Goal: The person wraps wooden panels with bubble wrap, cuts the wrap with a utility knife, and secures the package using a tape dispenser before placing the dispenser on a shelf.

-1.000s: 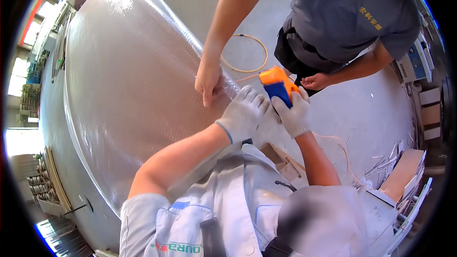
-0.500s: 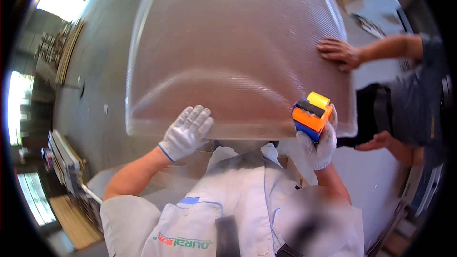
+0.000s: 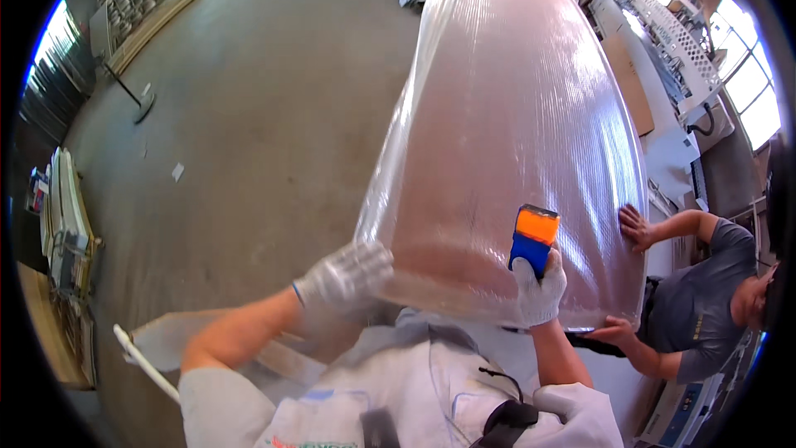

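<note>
A large panel [image 3: 489, 149], brownish under shiny clear plastic wrap, stretches away in front of me. In my gloved right hand [image 3: 539, 292] is an orange and blue tape dispenser [image 3: 535, 238], held over the panel's near part. My left hand [image 3: 348, 272], also gloved and somewhat blurred, is at the near left corner with its fingers stretched out and nothing in them. Whether it touches the wrap I cannot tell. On the right, a co-worker's one hand [image 3: 636, 227] rests on the panel's right edge, and the other hand [image 3: 612, 332] is at the near right corner.
The co-worker [image 3: 713, 299] stands close on the right side. Stacked boards [image 3: 66, 224] and a stand with a round base [image 3: 143, 106] are at the left. A brown cardboard sheet [image 3: 628, 83] lies beyond the panel's right edge, by long machinery [image 3: 663, 50]. Grey floor [image 3: 274, 116] spreads left.
My view has swung up and left, showing more of the panel and floor. The tape dispenser has tilted in my right hand. My left hand has moved to the panel's near left corner.
</note>
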`<action>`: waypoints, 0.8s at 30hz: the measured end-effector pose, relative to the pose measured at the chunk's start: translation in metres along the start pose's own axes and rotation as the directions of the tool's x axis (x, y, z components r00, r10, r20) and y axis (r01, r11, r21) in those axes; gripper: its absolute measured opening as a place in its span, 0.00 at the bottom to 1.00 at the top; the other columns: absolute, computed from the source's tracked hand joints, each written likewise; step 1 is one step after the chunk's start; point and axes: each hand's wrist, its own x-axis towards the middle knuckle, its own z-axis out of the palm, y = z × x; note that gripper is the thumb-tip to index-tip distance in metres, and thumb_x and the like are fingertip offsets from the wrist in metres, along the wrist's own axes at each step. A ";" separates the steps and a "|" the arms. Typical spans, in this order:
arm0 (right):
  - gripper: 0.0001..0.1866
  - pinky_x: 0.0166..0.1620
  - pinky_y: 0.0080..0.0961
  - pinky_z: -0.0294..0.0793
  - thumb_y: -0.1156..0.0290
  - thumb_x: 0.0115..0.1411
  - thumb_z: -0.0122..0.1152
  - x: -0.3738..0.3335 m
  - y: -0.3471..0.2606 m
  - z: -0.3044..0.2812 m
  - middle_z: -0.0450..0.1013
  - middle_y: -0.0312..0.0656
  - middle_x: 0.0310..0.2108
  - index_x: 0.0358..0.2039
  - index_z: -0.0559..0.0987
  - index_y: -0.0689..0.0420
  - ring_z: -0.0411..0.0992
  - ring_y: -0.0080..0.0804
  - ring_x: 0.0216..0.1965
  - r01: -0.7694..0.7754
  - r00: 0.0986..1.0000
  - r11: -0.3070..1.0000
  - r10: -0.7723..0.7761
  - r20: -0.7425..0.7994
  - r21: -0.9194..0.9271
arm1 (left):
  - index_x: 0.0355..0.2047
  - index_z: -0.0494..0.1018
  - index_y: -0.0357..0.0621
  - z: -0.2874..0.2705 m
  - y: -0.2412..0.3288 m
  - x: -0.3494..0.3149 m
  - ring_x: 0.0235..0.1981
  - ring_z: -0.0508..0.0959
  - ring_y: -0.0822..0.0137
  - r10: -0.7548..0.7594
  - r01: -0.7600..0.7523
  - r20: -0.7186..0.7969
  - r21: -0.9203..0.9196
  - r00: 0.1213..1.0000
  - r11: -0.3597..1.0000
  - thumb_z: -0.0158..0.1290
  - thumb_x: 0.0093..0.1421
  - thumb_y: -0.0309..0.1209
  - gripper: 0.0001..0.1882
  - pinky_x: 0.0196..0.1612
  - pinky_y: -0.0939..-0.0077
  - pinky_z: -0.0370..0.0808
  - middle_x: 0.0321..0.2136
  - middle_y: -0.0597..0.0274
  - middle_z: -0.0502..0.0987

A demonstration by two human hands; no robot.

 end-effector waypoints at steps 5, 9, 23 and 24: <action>0.21 0.60 0.46 0.74 0.65 0.59 0.76 0.076 -0.002 0.067 0.76 0.58 0.54 0.45 0.78 0.64 0.76 0.60 0.52 0.122 0.992 0.964 -0.121 0.021 -0.235 | 0.66 0.73 0.46 -0.029 -0.013 0.002 0.69 0.74 0.45 -0.055 0.053 -0.003 -0.256 0.998 0.965 0.66 0.60 0.46 0.36 0.73 0.45 0.69 0.69 0.49 0.73; 0.20 0.67 0.53 0.67 0.58 0.61 0.73 0.164 -0.009 0.122 0.81 0.57 0.31 0.38 0.80 0.64 0.80 0.62 0.43 0.235 0.963 0.827 -0.271 0.003 -0.511 | 0.65 0.73 0.45 -0.054 -0.079 -0.006 0.68 0.75 0.45 -0.037 0.064 0.092 -0.311 0.995 0.948 0.69 0.57 0.45 0.37 0.73 0.45 0.70 0.66 0.48 0.75; 0.26 0.74 0.55 0.58 0.45 0.65 0.66 0.220 -0.008 0.188 0.82 0.54 0.26 0.40 0.82 0.61 0.84 0.52 0.36 -0.477 0.877 0.213 0.053 -0.477 -0.853 | 0.58 0.74 0.41 -0.108 -0.396 -0.131 0.58 0.78 0.41 -0.220 0.269 0.231 -0.210 0.948 0.940 0.71 0.51 0.34 0.34 0.63 0.45 0.75 0.60 0.42 0.77; 0.26 0.74 0.54 0.57 0.45 0.64 0.67 0.219 -0.009 0.191 0.82 0.53 0.26 0.40 0.82 0.60 0.84 0.51 0.36 -0.500 0.865 0.249 0.102 -0.491 -0.829 | 0.59 0.74 0.41 -0.109 -0.417 -0.105 0.59 0.78 0.41 -0.182 0.220 0.185 -0.214 0.966 0.952 0.71 0.52 0.34 0.35 0.63 0.45 0.75 0.60 0.42 0.76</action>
